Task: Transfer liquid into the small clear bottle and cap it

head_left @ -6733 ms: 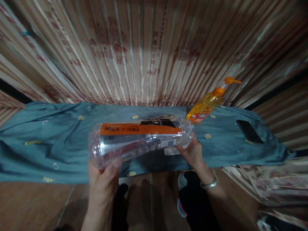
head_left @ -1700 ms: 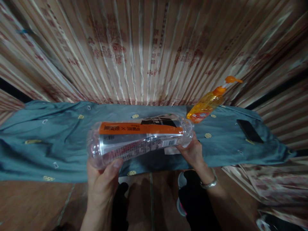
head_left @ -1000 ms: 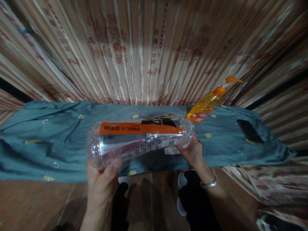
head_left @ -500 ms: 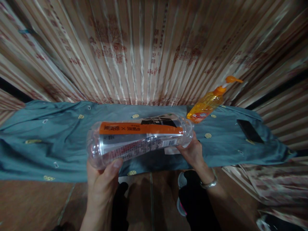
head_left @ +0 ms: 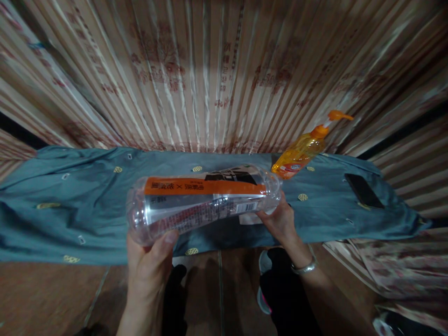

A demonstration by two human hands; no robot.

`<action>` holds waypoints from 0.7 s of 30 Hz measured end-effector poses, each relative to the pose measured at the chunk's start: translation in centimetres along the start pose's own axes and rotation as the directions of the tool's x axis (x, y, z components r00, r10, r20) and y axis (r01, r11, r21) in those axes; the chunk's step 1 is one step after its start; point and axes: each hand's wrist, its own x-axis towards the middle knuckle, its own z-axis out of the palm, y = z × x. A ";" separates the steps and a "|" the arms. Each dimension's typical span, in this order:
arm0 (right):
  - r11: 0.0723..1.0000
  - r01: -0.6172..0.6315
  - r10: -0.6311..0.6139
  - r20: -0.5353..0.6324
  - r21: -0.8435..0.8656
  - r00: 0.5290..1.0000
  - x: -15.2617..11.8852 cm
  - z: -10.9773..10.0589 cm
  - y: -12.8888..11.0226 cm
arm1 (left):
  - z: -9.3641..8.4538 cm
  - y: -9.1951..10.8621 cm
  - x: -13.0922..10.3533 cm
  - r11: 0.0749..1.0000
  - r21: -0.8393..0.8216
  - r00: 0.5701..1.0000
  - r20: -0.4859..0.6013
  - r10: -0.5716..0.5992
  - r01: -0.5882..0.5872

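Note:
A large clear plastic bottle (head_left: 206,198) with an orange, silver and black label lies sideways in the air between my two hands. Its broad base rests in my left hand (head_left: 152,259), the thumb pressed on the near side and the other fingers hidden beneath. At the neck end, my right hand (head_left: 280,219) grips from below; the bottle covers part of those fingers. Just beyond the neck stands a pump bottle (head_left: 297,154) of yellow-orange liquid, its orange pump pointing right.
A blue-green patterned cloth (head_left: 87,200) covers the long surface under the bottle. On its right part lies a black phone (head_left: 364,190). Something pale and flat (head_left: 250,218) shows below the bottle neck. A pleated curtain (head_left: 210,84) hangs behind, and brown floor (head_left: 52,294) lies in front.

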 end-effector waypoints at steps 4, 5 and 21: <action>1.000 0.005 -0.005 0.001 0.010 1.000 0.0 -0.1 0.0 | 0.1 0.2 -0.1 1.000 -0.005 1.000 0.005 -0.020 0.020; 1.000 0.007 -0.007 -0.001 0.010 1.000 0.0 -0.1 0.0 | 0.1 0.2 -0.1 1.000 -0.005 1.000 0.002 -0.018 0.018; 1.000 0.002 -0.002 0.003 0.001 1.000 0.0 0.0 0.0 | 0.0 -0.2 0.1 1.000 -0.017 1.000 0.017 0.016 -0.016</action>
